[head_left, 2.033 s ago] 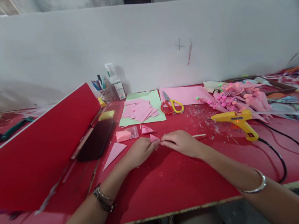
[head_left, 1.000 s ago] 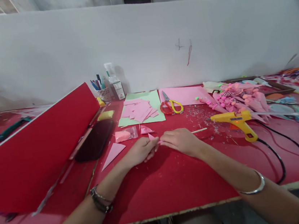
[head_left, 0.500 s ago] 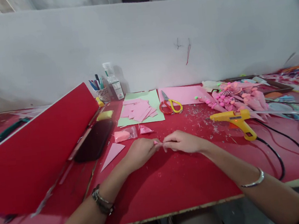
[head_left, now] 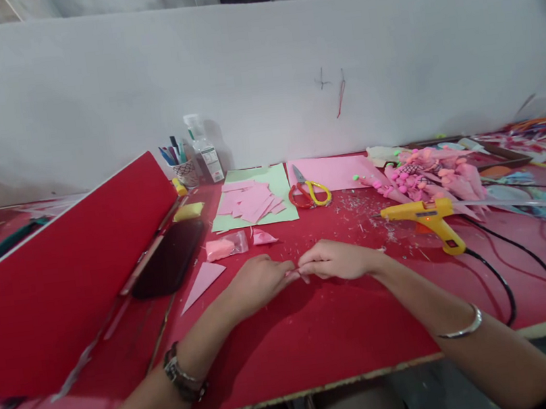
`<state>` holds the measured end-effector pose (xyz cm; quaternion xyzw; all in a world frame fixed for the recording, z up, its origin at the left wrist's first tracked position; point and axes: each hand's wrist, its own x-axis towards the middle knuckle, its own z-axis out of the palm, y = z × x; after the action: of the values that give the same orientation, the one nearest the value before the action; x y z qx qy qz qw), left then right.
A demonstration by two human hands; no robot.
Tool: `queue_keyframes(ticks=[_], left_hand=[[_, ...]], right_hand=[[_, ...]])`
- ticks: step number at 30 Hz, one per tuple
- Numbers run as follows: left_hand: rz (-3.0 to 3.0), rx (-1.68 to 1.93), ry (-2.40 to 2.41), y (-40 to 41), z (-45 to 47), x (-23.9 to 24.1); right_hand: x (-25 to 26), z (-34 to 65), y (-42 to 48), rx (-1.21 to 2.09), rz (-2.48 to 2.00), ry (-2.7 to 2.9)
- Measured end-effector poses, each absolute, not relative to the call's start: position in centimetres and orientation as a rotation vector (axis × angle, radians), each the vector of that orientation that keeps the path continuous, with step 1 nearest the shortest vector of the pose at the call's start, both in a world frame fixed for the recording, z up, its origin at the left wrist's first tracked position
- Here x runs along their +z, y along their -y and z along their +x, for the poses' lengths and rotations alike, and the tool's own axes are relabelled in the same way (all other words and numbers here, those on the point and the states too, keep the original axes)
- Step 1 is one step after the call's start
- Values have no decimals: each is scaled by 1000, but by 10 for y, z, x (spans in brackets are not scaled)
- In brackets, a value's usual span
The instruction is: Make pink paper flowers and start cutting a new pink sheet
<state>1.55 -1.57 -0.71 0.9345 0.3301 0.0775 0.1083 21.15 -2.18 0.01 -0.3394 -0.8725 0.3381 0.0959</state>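
Observation:
My left hand and my right hand meet fingertip to fingertip over the red table. Both are closed in a pinch on a small pink paper piece, of which only a sliver shows between the fingers. A pink paper triangle lies flat just left of my left hand. A small bag with a pink lump and a folded pink scrap lie just beyond the hands.
A yellow glue gun with a black cord rests to the right. Scissors, pink squares on green paper, a pink sheet, pink cones, a pen cup, a bottle, a dark phone and a tilted red board surround.
The pink piece stood up as a small triangle between my fingers; it is now rolled or folded down so only a sliver shows. Both hands stayed in place, pinching closer.

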Motion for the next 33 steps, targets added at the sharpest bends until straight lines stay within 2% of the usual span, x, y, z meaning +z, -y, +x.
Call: queue_keyframes(ticks=[2, 8, 12, 17, 21, 25, 33], left_hand=[[2742, 239, -998, 14, 15, -9], [1908, 274, -940, 11, 13, -9], [1891, 302, -925, 13, 13, -5], [2648, 186, -989, 14, 12, -9], [3247, 92, -781, 15, 13, -16], [3427, 93, -720, 19, 16, -13], [3523, 294, -809, 21, 17, -7]], right_hand=[[-2, 211, 21, 1006, -1021, 2561], [-3, 196, 24, 249, -1198, 2682], [1, 193, 27, 91, -1313, 2744], [0, 203, 25, 454, -1134, 2705], [-4, 209, 20, 878, -938, 2651], [-4, 212, 18, 1181, -982, 2542], [-4, 214, 19, 1451, -1006, 2351]])
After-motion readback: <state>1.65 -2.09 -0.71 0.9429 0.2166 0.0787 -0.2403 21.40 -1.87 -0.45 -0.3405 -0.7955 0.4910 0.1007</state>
